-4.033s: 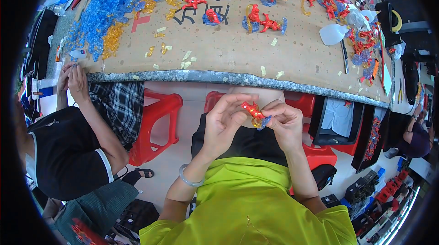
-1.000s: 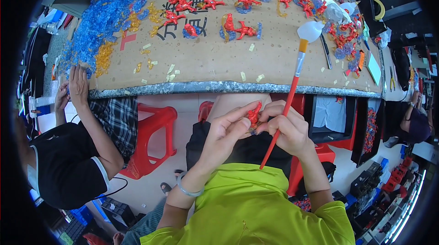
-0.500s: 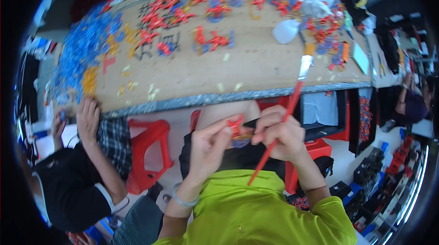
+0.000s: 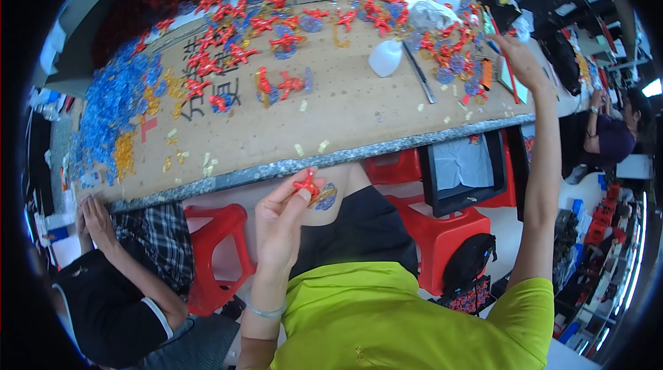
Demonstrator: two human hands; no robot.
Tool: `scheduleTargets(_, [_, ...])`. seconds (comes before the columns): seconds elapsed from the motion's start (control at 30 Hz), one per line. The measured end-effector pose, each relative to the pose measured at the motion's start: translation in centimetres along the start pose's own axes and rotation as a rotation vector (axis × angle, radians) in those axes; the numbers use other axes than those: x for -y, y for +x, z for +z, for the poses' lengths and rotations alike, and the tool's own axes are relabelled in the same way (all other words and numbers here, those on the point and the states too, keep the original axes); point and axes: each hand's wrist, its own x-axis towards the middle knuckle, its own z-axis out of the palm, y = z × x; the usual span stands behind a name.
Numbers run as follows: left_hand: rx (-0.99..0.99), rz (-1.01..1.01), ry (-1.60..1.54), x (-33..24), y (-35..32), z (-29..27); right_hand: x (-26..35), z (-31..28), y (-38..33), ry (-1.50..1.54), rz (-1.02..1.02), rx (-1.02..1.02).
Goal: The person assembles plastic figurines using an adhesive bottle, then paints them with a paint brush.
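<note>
My left hand (image 4: 280, 221) is raised below the table edge and pinches a small red figure (image 4: 306, 184) with a bluish clear piece (image 4: 324, 197) beside it. My right arm stretches far out to the right end of the wooden table (image 4: 359, 121). There my right hand (image 4: 519, 59) rests among red figures with its fingers closed around a thin red-handled brush (image 4: 510, 80). I wear a yellow-green shirt and sit at the table's near edge.
Many red figures (image 4: 286, 42) lie over the table, with heaps of blue pieces (image 4: 110, 104) and yellow pieces (image 4: 126, 152) at the left. A white squeeze bottle (image 4: 385, 58) stands mid-right. Red stools (image 4: 210, 246) stand below. A co-worker's hands (image 4: 97, 221) touch the left edge; another person (image 4: 611, 137) sits at the right.
My right hand has left the figure and swung out with the brush to the table's right end. My left hand still holds the red figure near my lap.
</note>
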Motion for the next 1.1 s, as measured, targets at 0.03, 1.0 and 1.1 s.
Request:
scheduleTargets(0.03, [-0.015, -0.002, -0.051, -0.1, 0.1, 0.4, -0.1, -0.3, -0.3, -0.124, 0.031, -0.075])
scheduleTargets(1.0, [0.036, -0.004, 0.034, 0.8, -1.2, -1.1, 39.7, 3.1, -8.1, 1.185, -0.011, -0.471])
scheduleTargets(1.1, [-0.017, 0.061, 0.127, 1.0, -1.5, -1.0, 40.1, 2.7, -8.4, 1.19, 0.057, -0.393])
